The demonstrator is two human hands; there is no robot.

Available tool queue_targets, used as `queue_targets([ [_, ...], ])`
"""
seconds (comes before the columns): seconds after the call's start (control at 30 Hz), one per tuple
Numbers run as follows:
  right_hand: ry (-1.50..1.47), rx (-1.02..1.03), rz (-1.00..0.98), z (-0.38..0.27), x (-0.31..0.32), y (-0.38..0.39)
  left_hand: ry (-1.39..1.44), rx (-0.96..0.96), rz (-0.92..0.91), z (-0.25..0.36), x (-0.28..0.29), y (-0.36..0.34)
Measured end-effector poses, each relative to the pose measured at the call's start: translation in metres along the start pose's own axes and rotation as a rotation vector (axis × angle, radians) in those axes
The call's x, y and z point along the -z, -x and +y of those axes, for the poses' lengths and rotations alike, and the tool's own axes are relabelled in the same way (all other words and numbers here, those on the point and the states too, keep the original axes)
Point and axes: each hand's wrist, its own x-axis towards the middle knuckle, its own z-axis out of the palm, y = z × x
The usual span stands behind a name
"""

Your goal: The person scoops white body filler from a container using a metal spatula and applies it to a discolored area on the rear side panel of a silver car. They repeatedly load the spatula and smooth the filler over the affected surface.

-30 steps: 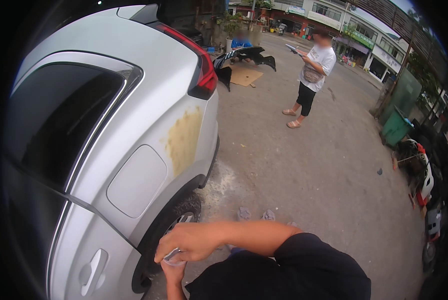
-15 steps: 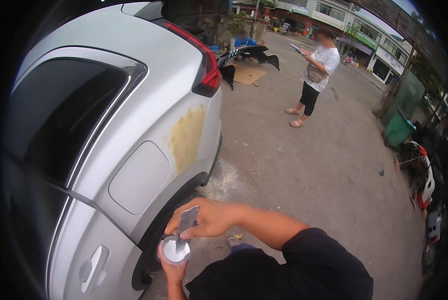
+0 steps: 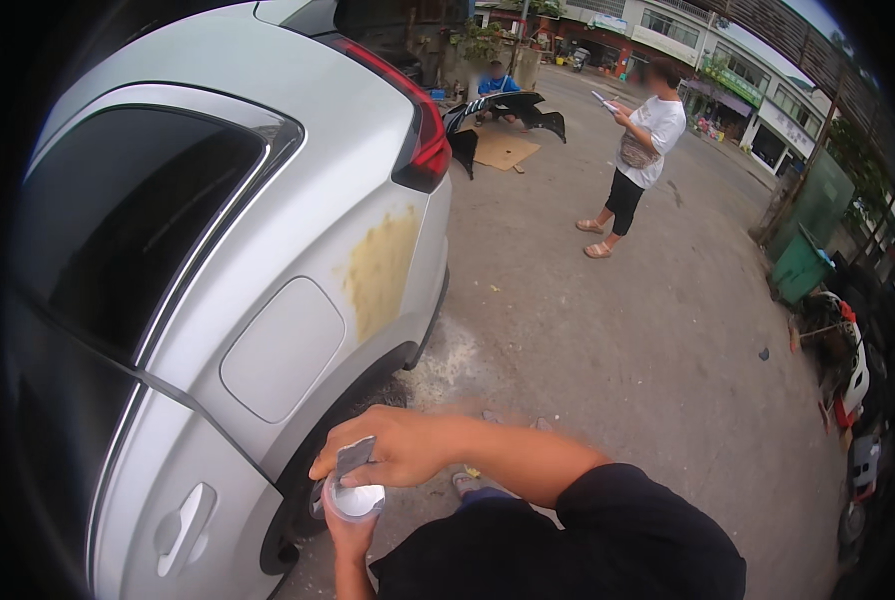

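Observation:
My left hand (image 3: 350,540) is wrapped round a small clear plastic cup (image 3: 337,508) of white paste (image 3: 360,500), held low beside the car's rear wheel. Just above it, my right hand (image 3: 383,447) grips a grey putty knife (image 3: 356,456); its blade rises from the fingers, and its lower part is hidden at the cup's rim. Left of both hands is a silver-white car (image 3: 268,260). A dull yellow filler patch (image 3: 383,270) covers the rear side panel, between the red tail light (image 3: 430,150) and the wheel arch.
A person (image 3: 648,140) in a white top stands beyond the car, holding papers. Farther back, another person in blue (image 3: 498,82) crouches behind a black bumper (image 3: 508,105) near flat cardboard (image 3: 506,150). A green bin (image 3: 800,262) and piled parts (image 3: 853,370) line the right side.
My right hand and the putty knife have shifted slightly left, and the blade sits lower over the cup. The standing person and the car appear slightly shifted in view.

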Motion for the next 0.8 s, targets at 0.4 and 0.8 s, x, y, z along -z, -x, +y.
queue_targets([
  [0.4,-0.001,0.019,-0.061,-0.001,-0.002,0.010,-0.014,0.015,0.042,-0.001,0.002,0.005],
  [0.8,-0.101,-0.102,0.047,0.021,-0.017,0.026,-0.019,0.041,0.068,-0.012,0.007,0.007],
])
